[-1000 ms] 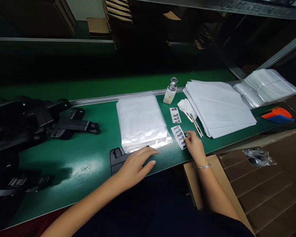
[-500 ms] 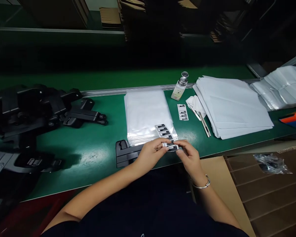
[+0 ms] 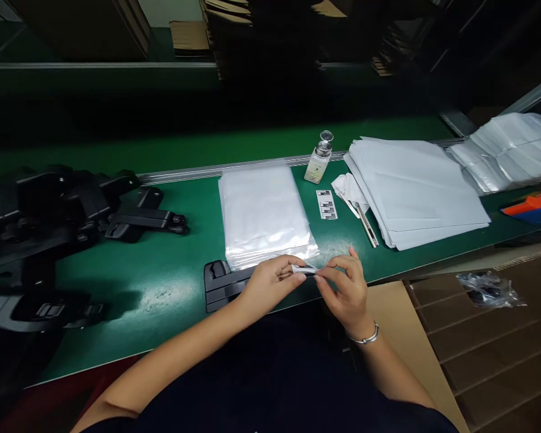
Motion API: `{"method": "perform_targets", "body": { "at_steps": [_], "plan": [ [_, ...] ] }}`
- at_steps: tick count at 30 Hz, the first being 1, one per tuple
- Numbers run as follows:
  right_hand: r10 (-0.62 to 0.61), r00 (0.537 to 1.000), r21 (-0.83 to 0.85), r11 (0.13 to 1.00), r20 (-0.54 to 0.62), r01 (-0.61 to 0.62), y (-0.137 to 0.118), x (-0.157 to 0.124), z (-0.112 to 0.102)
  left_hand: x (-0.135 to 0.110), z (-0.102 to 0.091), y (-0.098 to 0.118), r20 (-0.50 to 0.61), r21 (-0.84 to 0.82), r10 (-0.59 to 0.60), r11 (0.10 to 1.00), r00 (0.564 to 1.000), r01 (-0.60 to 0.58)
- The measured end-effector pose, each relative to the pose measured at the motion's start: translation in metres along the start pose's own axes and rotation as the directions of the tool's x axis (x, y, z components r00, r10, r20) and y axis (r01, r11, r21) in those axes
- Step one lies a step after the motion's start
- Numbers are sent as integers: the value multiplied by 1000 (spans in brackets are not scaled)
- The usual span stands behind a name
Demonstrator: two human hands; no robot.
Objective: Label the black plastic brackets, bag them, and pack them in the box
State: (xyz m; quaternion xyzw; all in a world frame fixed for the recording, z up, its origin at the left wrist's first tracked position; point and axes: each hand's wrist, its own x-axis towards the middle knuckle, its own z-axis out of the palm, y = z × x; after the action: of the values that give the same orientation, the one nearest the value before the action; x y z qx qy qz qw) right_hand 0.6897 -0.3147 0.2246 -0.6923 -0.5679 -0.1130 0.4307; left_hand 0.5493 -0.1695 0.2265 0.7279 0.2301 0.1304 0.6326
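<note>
A narrow sticker sheet [image 3: 305,269], bent and seen nearly edge-on, is between my hands over the near edge of the bench. My left hand [image 3: 273,279] is closed on its left part, thumb below and fingers above. At its right end, the thumb and fingers of my right hand [image 3: 345,285] pinch together; whether a sticker has come loose there I cannot make out. Under my left hand lies a black plastic part [image 3: 223,285], partly hidden. Just behind rests a stack of clear plastic bags [image 3: 265,210].
Black plastic assemblies [image 3: 67,210] crowd the left. Behind and right of my hands are a pump bottle [image 3: 318,161], another sticker sheet [image 3: 327,204], a utility knife [image 3: 366,225] and white sheets [image 3: 419,186]. A cardboard box [image 3: 491,337] stands at the lower right.
The sticker sheet, earlier with its printed face showing and its far end over the bags, is now bent and turned edge-on. My right hand's fingers have lifted and curled. The view has shifted slightly.
</note>
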Motion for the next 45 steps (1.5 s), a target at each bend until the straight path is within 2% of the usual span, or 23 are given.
{"method": "perform_targets", "body": {
  "at_steps": [1, 2, 3, 4, 6, 8, 9, 10, 12, 14, 16, 17, 19, 21, 23, 24, 26, 28, 30, 33, 37, 45],
  "plan": [
    [-55, 997, -7, 998, -59, 54, 2, 0, -3, 0, -4, 1, 2, 52, 24, 998, 1000, -24],
    [-55, 991, 21, 998, -125, 58, 3, 0, -6, 1, -8, 1, 7, 113, 61, 992, 998, -62],
    [10, 984, 89, 996, -176, 6, 5, 0, -7, 2, -11, 1, 25, 179, 113, 977, 993, -116],
    [131, 974, 190, 977, -185, -95, 6, 1, -7, 2, -12, 1, 59, 244, 176, 952, 983, -186],
    [379, 925, 405, 852, -39, -331, 6, 4, -2, 3, -11, 1, 176, 350, 295, 873, 939, -340],
    [467, 869, 530, 701, 165, -477, 6, 6, 9, 3, -4, 0, 285, 413, 364, 788, 887, -456],
    [471, 856, 560, 659, 213, -502, 7, 7, 14, 3, -2, -1, 320, 434, 382, 754, 867, -493],
    [472, 854, 571, 647, 219, -504, 11, 8, 19, 2, -1, -1, 341, 449, 398, 727, 851, -520],
    [488, 860, 524, 699, 146, -486, 27, 10, 22, 0, -9, -1, 333, 476, 426, 694, 841, -540],
    [510, 858, 371, 786, 63, -495, 54, 12, 17, -4, -32, -5, 232, 526, 416, 707, 879, -473],
    [531, 846, 147, 835, 42, -531, 83, 16, 8, -10, -66, -14, 50, 586, 349, 748, 936, -310],
    [510, 858, 34, 858, 60, -513, 94, 19, 4, -15, -84, -22, -41, 606, 305, 765, 951, -219],
    [414, 910, -129, 903, 3, -411, 103, 25, 1, -28, -112, -43, -164, 617, 234, 782, 958, -85],
    [341, 936, -142, 926, -91, -351, 91, 31, 6, -43, -123, -66, -184, 592, 193, 805, 964, -48],
    [355, 932, -15, 934, -71, -357, 63, 35, 21, -55, -115, -86, -200, 536, 169, 843, 965, -36],
    [372, 928, 75, 925, 7, -372, 45, 35, 31, -58, -107, -92, -241, 504, 159, 863, 957, -17],
    [360, 902, 233, 880, 239, -413, 9, 34, 55, -61, -87, -99, -335, 450, 136, 892, 932, 31],
    [305, 842, 306, 832, 445, -463, -19, 30, 81, -61, -72, -98, -388, 415, 120, 908, 914, 57],
    [289, 795, 295, 817, 533, -495, -36, 25, 100, -62, -64, -95, -417, 384, 122, 922, 901, 53],
    [328, 768, 262, 806, 550, -532, -44, 19, 111, -66, -61, -93, -458, 345, 140, 938, 878, 31],
    [355, 740, 239, 790, 572, -565, -46, 18, 106, -72, -58, -96, -456, 368, 161, 929, 875, 21],
    [375, 745, 170, 824, 551, -540, -54, 18, 108, -70, -56, -97, -456, 399, 170, 916, 874, 30]
  ]
}}
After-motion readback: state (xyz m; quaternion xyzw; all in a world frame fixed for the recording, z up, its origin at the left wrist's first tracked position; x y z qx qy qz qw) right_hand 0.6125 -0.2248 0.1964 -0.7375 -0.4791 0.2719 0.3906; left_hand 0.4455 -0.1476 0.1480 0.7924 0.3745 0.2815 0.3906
